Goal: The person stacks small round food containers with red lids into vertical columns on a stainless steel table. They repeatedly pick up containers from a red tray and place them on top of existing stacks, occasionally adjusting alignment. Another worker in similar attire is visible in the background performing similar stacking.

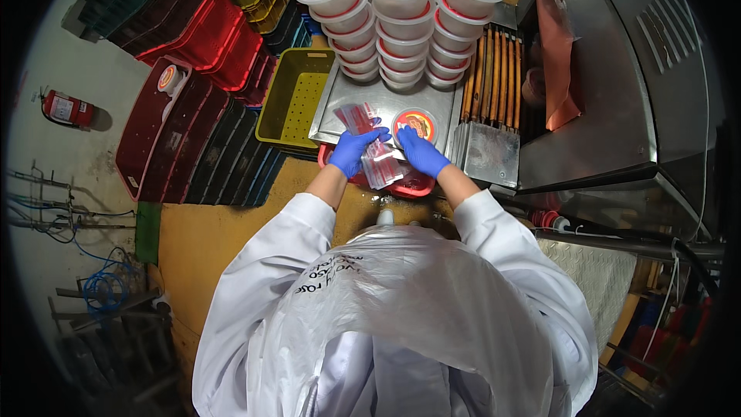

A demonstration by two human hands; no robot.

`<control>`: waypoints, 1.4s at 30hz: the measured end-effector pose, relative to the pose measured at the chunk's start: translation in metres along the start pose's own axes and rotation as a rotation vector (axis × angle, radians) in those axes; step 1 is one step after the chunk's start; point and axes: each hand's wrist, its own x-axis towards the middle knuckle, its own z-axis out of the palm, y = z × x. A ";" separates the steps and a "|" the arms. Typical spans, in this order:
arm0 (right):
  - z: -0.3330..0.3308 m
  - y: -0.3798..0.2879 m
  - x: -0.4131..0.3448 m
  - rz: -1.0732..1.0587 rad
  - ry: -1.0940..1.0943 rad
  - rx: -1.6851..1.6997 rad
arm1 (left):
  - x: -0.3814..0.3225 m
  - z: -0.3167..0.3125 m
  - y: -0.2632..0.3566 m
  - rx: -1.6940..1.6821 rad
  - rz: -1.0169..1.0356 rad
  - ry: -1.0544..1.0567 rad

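My left hand (354, 152), in a blue glove, grips a bundle of flat clear plastic strips (382, 168) with red print. The strips stick out above and below the fingers. My right hand (424, 153), also in a blue glove, lies against the near edge of a round plastic tub (425, 121), with its fingers over the red and yellow printed lid. Whether it grips the tub is not clear. The tub is on a stainless steel table (370, 98). Just beyond it, stacks of similar lidded tubs (399, 35) stand in columns.
A yellow perforated crate (266, 110) adjoins the table's left side, with stacked red crates (217, 40) behind. A red plastic container (414, 185) sits below the table's front edge. To the right are a row of brown rods (492, 78) and a steel machine (596, 81).
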 end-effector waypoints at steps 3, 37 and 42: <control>-0.017 -0.019 0.018 0.158 0.135 0.720 | 0.022 -0.001 -0.025 0.137 0.011 0.026; -0.155 0.014 -0.012 0.318 0.371 -0.656 | 0.134 -0.095 0.007 -0.301 -0.073 0.243; -0.214 -0.206 0.047 -0.453 0.648 -0.437 | 0.188 -0.073 0.036 -0.230 0.028 0.309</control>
